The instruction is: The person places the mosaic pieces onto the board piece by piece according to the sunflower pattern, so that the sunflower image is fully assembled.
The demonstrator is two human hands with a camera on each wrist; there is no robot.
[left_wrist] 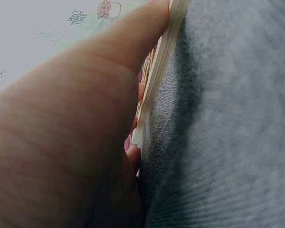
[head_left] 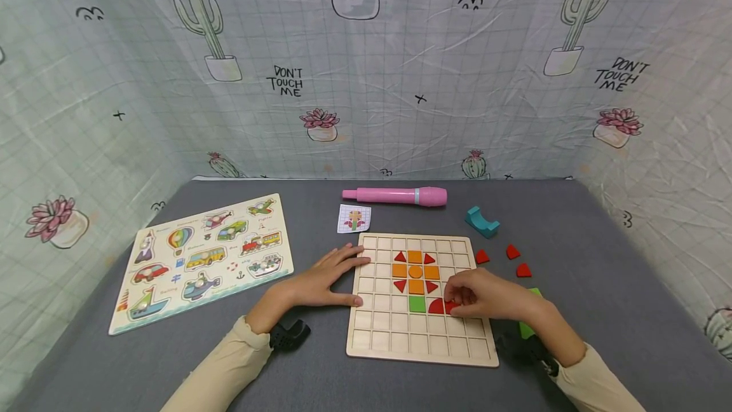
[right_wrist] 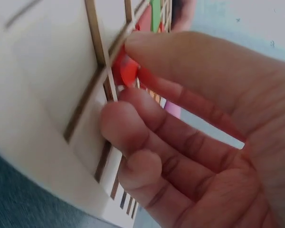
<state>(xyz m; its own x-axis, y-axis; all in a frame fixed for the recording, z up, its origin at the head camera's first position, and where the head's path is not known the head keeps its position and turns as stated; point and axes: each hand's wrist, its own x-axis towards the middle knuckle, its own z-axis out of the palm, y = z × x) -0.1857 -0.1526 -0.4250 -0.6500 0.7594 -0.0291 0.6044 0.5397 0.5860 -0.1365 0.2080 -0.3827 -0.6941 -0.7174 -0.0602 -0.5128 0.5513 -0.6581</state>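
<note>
The wooden grid board lies on the grey table. On it, orange squares form a cross around an orange circle, with small red triangles at its corners. Below the cross sit a green square and a red quarter-circle piece. Just right of that piece, my right hand pinches another red piece between thumb and index finger, low over the grid. My left hand rests at the board's left edge, fingers spread, thumb on the rim.
A pattern card and a pink marker-like stick lie behind the board. To the right are a teal arch block, loose red pieces and a green piece partly under the right wrist. A picture puzzle board lies left.
</note>
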